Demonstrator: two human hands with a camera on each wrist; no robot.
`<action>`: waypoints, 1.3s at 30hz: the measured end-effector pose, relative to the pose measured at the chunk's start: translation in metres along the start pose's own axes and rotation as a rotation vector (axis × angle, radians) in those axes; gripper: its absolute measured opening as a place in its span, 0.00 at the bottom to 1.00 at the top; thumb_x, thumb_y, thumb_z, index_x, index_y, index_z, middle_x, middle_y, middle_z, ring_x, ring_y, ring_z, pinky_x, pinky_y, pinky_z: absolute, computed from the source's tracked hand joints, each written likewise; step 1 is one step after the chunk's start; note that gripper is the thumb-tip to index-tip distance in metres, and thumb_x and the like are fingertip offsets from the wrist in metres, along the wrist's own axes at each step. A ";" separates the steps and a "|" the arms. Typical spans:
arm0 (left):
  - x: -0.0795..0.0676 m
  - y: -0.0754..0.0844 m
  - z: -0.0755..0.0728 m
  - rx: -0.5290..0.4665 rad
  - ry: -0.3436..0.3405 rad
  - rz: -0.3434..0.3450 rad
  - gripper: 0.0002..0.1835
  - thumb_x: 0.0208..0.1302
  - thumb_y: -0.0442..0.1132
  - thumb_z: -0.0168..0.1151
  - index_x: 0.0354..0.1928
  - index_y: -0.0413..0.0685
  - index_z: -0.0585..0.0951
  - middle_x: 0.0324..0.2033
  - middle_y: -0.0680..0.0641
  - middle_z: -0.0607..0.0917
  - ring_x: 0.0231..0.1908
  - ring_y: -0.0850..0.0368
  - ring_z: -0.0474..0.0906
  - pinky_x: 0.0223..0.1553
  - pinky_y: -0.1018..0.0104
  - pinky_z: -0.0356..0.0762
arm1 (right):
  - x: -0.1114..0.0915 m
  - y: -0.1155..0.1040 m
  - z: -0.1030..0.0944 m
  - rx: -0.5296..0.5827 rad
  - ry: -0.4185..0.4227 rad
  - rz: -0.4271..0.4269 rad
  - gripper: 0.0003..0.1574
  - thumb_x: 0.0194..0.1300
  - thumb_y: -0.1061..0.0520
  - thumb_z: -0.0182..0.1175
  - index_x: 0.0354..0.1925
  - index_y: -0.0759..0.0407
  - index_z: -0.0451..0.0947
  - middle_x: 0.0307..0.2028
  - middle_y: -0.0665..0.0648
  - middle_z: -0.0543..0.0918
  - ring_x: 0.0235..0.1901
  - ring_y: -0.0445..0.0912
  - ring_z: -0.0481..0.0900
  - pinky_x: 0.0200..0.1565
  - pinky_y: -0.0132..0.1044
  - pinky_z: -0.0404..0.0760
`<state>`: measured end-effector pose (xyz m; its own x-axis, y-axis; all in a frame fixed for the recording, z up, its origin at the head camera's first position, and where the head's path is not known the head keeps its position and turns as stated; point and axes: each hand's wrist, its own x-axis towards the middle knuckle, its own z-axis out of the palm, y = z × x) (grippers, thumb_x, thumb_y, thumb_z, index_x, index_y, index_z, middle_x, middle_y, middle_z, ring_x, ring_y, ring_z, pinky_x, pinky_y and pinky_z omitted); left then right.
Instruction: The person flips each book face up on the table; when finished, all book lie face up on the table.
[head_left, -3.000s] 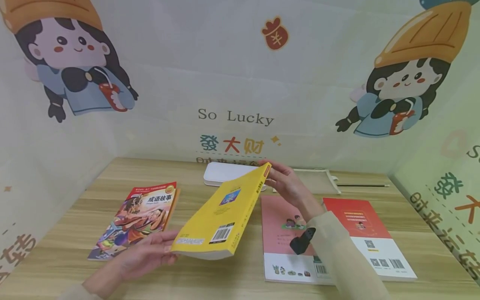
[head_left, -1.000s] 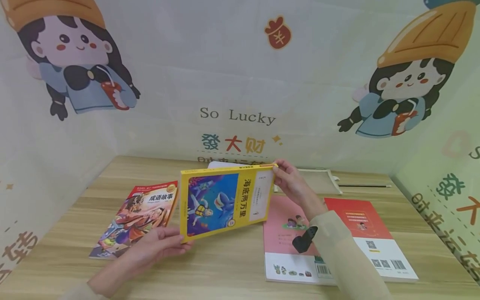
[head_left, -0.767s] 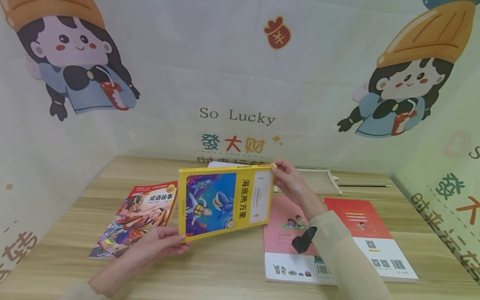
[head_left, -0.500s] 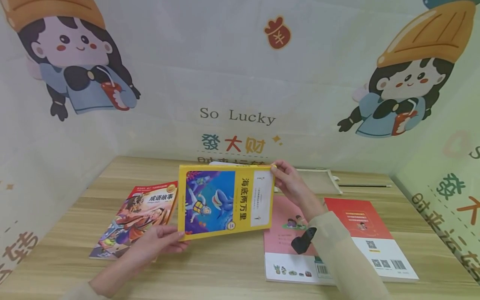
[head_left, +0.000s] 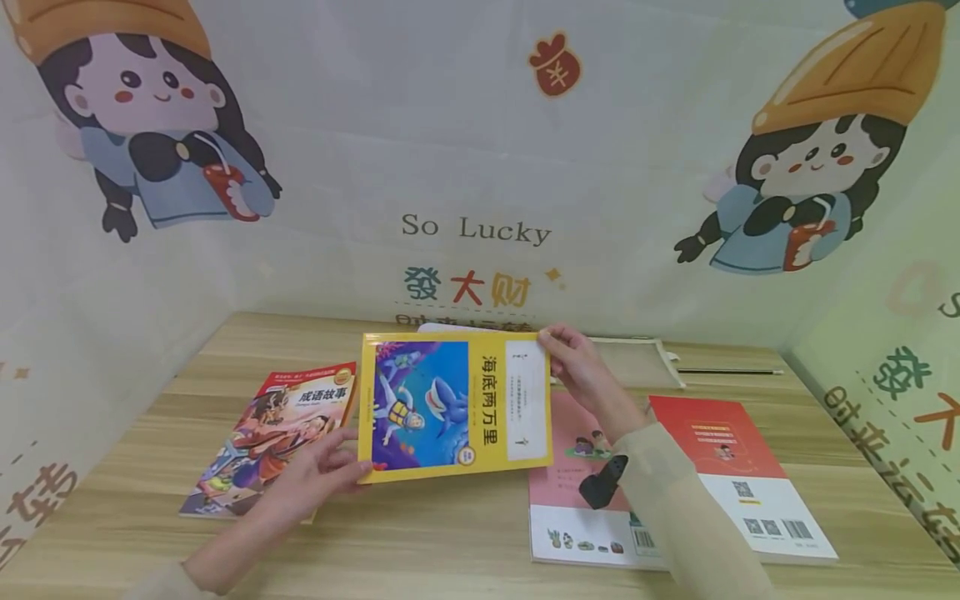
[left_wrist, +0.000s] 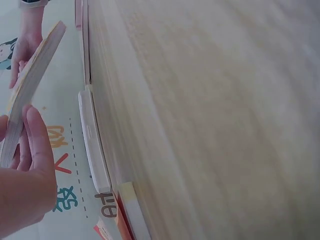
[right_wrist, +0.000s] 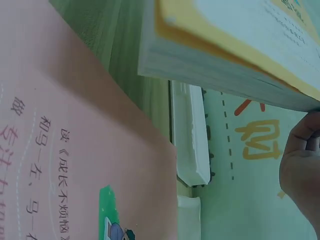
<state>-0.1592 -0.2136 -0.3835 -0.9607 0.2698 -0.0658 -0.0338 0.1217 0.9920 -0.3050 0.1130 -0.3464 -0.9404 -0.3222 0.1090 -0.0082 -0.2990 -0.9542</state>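
A yellow book point(head_left: 450, 408) is held in the air with its blue shark-and-diver cover facing the head camera, its title running sideways. My left hand point(head_left: 318, 475) pinches its lower left corner, thumb on the cover. At the upper right corner, my right hand point(head_left: 579, 362) grips it with the thumb in front. In the left wrist view the page edges of the book point(left_wrist: 35, 70) show between both hands, raised off the tabletop. The right wrist view has the book point(right_wrist: 235, 65) above a pink book, with the right hand point(right_wrist: 302, 170) at its far corner.
On the wooden table point(head_left: 420, 542) lie a colourful storybook point(head_left: 285, 425) to the left, a pink-and-white book point(head_left: 570, 492) and a red-and-white book point(head_left: 750, 467) to the right. Behind are a white case point(right_wrist: 192, 135), a pale pouch point(head_left: 637, 362) and a thin dark stick point(head_left: 727, 372).
Three seconds ago the yellow book showed its back cover, tilted. It has been turned to its front, and over the last second that cover has tipped to face the head camera more squarely.
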 end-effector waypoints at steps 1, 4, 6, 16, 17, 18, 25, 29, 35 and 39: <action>0.000 0.000 0.000 -0.012 -0.019 0.007 0.28 0.60 0.40 0.56 0.58 0.34 0.61 0.39 0.38 0.80 0.38 0.44 0.77 0.40 0.53 0.75 | 0.001 0.001 0.000 -0.012 0.015 0.012 0.03 0.63 0.62 0.52 0.32 0.61 0.68 0.24 0.52 0.74 0.14 0.37 0.61 0.20 0.25 0.64; -0.001 0.000 0.000 -0.053 -0.081 0.024 0.25 0.61 0.37 0.54 0.57 0.40 0.58 0.37 0.39 0.80 0.34 0.41 0.77 0.38 0.51 0.76 | 0.002 0.004 0.001 -0.043 0.051 0.042 0.03 0.63 0.62 0.52 0.32 0.62 0.69 0.24 0.53 0.74 0.14 0.37 0.61 0.20 0.25 0.63; -0.002 -0.001 0.000 -0.079 -0.110 0.040 0.23 0.62 0.35 0.53 0.56 0.43 0.59 0.35 0.41 0.80 0.31 0.43 0.78 0.36 0.52 0.76 | 0.003 0.005 0.002 -0.058 0.060 0.055 0.04 0.63 0.61 0.52 0.33 0.62 0.69 0.25 0.53 0.74 0.14 0.37 0.61 0.19 0.25 0.63; -0.006 0.004 0.002 -0.138 -0.105 0.089 0.19 0.62 0.34 0.52 0.55 0.51 0.63 0.37 0.44 0.81 0.33 0.46 0.78 0.38 0.56 0.76 | 0.002 0.007 0.001 -0.167 0.005 0.075 0.16 0.64 0.54 0.52 0.43 0.66 0.68 0.34 0.57 0.78 0.29 0.43 0.75 0.28 0.31 0.73; -0.006 0.005 0.003 -0.134 -0.091 0.078 0.20 0.62 0.35 0.52 0.55 0.51 0.62 0.38 0.43 0.81 0.35 0.45 0.78 0.38 0.55 0.76 | 0.001 0.007 0.001 -0.171 -0.023 0.089 0.18 0.64 0.52 0.51 0.44 0.67 0.68 0.34 0.57 0.78 0.29 0.44 0.76 0.28 0.31 0.73; -0.006 0.006 0.003 -0.131 -0.081 0.069 0.20 0.62 0.36 0.53 0.55 0.50 0.62 0.39 0.43 0.81 0.36 0.44 0.77 0.39 0.55 0.76 | 0.001 0.007 0.001 -0.178 -0.054 0.105 0.21 0.64 0.51 0.51 0.46 0.67 0.68 0.35 0.58 0.79 0.30 0.44 0.77 0.28 0.32 0.74; -0.007 0.006 0.002 -0.154 -0.053 0.086 0.21 0.62 0.35 0.53 0.56 0.44 0.61 0.42 0.41 0.79 0.41 0.47 0.77 0.41 0.48 0.73 | -0.009 0.006 -0.005 -0.302 -0.200 0.311 0.29 0.62 0.46 0.53 0.49 0.70 0.68 0.32 0.57 0.80 0.24 0.42 0.72 0.24 0.29 0.66; -0.009 0.005 0.001 -0.170 -0.041 0.088 0.22 0.62 0.34 0.53 0.57 0.43 0.61 0.43 0.43 0.79 0.41 0.49 0.77 0.41 0.48 0.74 | -0.018 0.007 -0.011 -0.390 -0.282 0.378 0.27 0.60 0.48 0.56 0.49 0.68 0.69 0.32 0.57 0.79 0.21 0.42 0.66 0.21 0.29 0.59; -0.010 0.005 -0.001 -0.155 -0.037 0.074 0.20 0.61 0.34 0.53 0.55 0.45 0.62 0.43 0.42 0.79 0.40 0.49 0.77 0.39 0.54 0.76 | -0.026 0.009 -0.020 -0.437 -0.363 0.345 0.24 0.60 0.54 0.57 0.50 0.67 0.68 0.36 0.59 0.78 0.20 0.43 0.61 0.20 0.28 0.57; -0.009 0.004 -0.003 -0.140 -0.034 0.039 0.22 0.61 0.35 0.54 0.56 0.40 0.61 0.42 0.39 0.79 0.38 0.48 0.78 0.39 0.53 0.76 | -0.028 0.010 -0.019 -0.441 -0.351 0.286 0.19 0.60 0.56 0.56 0.47 0.67 0.70 0.32 0.58 0.77 0.20 0.43 0.61 0.21 0.28 0.58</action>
<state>-0.1515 -0.2181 -0.3788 -0.9521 0.3044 -0.0286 -0.0374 -0.0233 0.9990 -0.2854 0.1365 -0.3640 -0.7595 -0.6322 -0.1535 0.0168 0.2169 -0.9760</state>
